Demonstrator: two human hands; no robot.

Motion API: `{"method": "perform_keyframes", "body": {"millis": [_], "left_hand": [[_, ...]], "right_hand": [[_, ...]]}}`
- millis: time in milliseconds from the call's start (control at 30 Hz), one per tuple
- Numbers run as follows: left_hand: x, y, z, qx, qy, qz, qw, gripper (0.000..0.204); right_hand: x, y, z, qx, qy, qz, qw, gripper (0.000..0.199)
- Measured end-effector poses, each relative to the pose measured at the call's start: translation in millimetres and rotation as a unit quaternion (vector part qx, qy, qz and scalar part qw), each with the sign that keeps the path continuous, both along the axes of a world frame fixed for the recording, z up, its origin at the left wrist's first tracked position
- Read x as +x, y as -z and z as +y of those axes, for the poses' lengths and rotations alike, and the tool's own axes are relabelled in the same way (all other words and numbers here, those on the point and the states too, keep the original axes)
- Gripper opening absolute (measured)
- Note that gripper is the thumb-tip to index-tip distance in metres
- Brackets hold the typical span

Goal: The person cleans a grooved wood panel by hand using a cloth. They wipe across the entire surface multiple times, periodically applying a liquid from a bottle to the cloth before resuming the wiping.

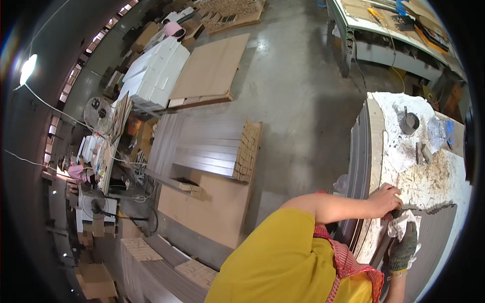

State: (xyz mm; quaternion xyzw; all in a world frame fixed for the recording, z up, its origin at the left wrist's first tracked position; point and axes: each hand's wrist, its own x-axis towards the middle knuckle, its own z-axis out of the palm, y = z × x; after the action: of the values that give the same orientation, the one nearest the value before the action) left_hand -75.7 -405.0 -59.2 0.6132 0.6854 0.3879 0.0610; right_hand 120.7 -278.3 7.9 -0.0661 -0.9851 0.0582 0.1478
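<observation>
Two-handed work at the near edge of a workbench [404,151], seen from above.

- Shows the left hand [386,198], bare, with fingers curled down onto the top of a grey panel [437,227] lying flat on the bench. Cannot tell whether it grips the panel edge or only presses on it.
- Shows the right hand [404,247], in a dark knitted glove, closed around a white rag [404,222]. Places the rag just below the left hand and touching it, bunched between the two hands against the panel's near corner.
- Places the panel to the right of both hands, with a stepped, saw-toothed upper edge, reaching toward the rim of the view.
- Marks a stack of grey boards [357,161] set on edge against the bench side, just left of the hands.
- Marks a small pot with a brush [409,122], farther up the bench and well apart from the hands, on a white sheet crusted with dust and residue.

Judged as mid-course: rag in contact at one corner only, the rest of the panel face untouched by it at present. Gives no visible difference between wiped and unwiped surface, so leaves the share done undecided. Suggests, from the standing stack, more boards of the same kind at hand.
</observation>
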Motion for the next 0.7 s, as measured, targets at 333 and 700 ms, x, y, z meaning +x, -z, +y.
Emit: {"method": "perform_keyframes", "body": {"millis": [333,700], "left_hand": [[-6,-12,8,0.165,0.001,-0.042,0.985,0.026],[-15,-20,-10,-0.038,0.018,0.062,0.997,0.06]], "right_hand": [[-7,-27,12,-0.055,0.032,0.0,0.998,0.05],[-64,-82,-3,-0.532,0.273,0.025,0.801,0.024]]}}
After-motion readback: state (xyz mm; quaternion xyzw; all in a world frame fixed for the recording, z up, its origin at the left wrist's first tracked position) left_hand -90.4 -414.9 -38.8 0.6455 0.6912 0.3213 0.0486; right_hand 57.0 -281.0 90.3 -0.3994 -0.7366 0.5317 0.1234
